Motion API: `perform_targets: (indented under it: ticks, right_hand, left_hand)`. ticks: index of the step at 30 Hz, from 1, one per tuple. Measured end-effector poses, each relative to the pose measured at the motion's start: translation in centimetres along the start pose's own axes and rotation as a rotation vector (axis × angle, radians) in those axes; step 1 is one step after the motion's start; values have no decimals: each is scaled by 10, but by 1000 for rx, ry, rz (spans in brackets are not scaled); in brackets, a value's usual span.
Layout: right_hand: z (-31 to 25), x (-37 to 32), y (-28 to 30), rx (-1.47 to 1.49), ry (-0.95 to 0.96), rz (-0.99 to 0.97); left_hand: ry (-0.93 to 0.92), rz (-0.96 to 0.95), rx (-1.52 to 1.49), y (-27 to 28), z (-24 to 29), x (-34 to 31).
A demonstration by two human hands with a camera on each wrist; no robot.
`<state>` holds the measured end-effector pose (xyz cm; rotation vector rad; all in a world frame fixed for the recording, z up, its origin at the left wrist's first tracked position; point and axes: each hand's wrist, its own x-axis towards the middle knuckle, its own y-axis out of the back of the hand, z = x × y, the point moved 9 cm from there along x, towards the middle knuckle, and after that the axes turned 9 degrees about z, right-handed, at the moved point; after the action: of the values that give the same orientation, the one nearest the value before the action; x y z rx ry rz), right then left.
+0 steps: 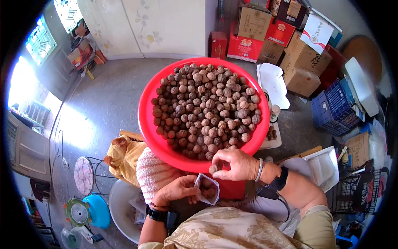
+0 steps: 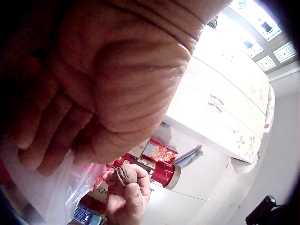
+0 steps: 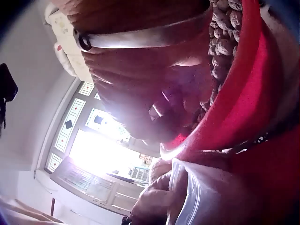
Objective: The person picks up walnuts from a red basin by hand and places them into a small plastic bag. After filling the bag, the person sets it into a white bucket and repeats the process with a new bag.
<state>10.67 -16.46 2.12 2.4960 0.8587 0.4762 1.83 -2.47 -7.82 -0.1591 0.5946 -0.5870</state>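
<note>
My right hand pinches a single walnut between thumb and fingers, just above the mouth of a clear plastic bag. In the left wrist view that walnut shows its brown, ridged shell. My left hand grips the edge of the plastic bag, whose mouth stands open upward with several walnuts inside. Beyond both hands, a wide red basin holds a large heap of walnuts. In the right wrist view the bag hangs below the basin's rim.
A striped towel and a yellow cloth lie left of the basin. A grey-white tub stands at lower left, near a blue basin. Cardboard boxes pile up at the back right, with a blue crate nearer.
</note>
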Motion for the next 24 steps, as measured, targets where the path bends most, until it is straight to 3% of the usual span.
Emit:
perform_targets:
  ticks: [2, 6, 9, 12, 15, 18, 24]
  right_hand:
    - [-9, -3, -8, -18, 61, -61]
    - [-7, -9, -20, -17, 1, -168]
    - [-5, 0, 4, -109, 108, 59]
    - [35, 5, 37, -328, -172, 238]
    - [43, -1, 65, -912, -152, 379]
    - [70, -7, 74, -1096, -375, 278]
    - [87, -6, 74, -1202, -470, 207]
  left_hand:
    - [9, -19, 34, 7, -15, 4]
    - [-2, -14, 20, 7, -16, 5]
    - [4, -3, 5, 6, -16, 5]
    - [-8, -10, 9, 3, -10, 3]
    - [27, 6, 4, 3, -10, 2]
    - [41, 11, 12, 4, -15, 3]
    - [38, 12, 12, 5, -17, 3]
